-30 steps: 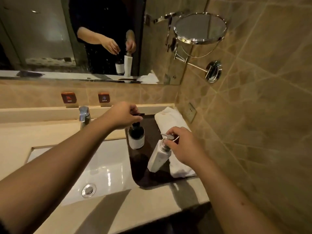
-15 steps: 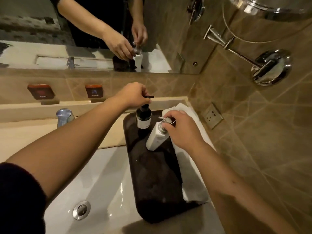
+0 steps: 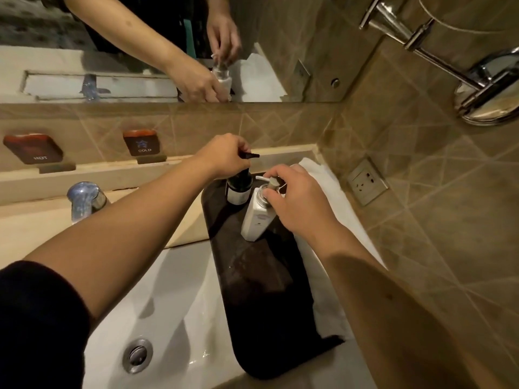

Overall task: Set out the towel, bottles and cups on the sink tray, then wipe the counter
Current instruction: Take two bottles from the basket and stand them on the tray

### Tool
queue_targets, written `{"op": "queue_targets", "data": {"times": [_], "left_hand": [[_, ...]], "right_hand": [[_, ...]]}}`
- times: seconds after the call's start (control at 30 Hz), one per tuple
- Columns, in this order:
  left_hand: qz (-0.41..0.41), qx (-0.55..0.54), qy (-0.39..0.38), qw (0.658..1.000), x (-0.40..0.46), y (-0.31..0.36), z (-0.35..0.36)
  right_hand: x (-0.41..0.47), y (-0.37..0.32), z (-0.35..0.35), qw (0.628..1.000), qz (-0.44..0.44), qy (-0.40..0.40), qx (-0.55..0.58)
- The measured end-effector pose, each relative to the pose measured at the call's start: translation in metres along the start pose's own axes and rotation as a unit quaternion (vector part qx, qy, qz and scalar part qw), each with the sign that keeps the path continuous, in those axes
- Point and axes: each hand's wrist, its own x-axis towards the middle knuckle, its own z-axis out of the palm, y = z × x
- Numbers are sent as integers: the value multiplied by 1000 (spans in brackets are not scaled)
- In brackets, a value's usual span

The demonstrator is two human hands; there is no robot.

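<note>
Left hand (image 3: 224,158) closed over the pump top of the dark bottle (image 3: 239,189), fingers wrapped on the head, black nozzle poking out just past the knuckles. Bottle stands upright below the fingers at the far end of the dark tray (image 3: 269,318). Right hand (image 3: 297,200) pinches the pump head of the white bottle (image 3: 257,217) with thumb and fingertips, the rest of the fingers loosely curled. White bottle hangs tilted under the fingertips, base on or just off the tray, cannot tell which. The two bottles sit just beside each other, likely being lined up as a pair; pump-top grips probably to turn the nozzles to face one way. Towel (image 3: 331,192) lies along the tray's wall-side edge, under and beyond the right wrist. No cups in view. Sink (image 3: 168,304) sits under the left forearm; counter not wiped yet, I'd judge.
</note>
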Motion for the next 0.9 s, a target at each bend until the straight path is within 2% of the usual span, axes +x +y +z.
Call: {"op": "queue_targets", "data": {"times": [0.23,0.33,0.43,0.7,0.9], "left_hand": [[-6,11,-21,1000,-18,-4,-3],[-17,15,9,1000,-49,-5,-11],[2,2,-3,1000,-90,2,-15],[139,23,-77,987,-214,90,-7],[312,71,-175,931,-322,194,43]], "right_hand": [[-16,1,-6,1000,23,-10,-10],[-34,4,-21,999,41,-28,-19],[-64,10,-38,997,60,-25,-32],[-203,25,-86,992,116,25,-49],[-384,34,-125,970,222,88,-38]]}}
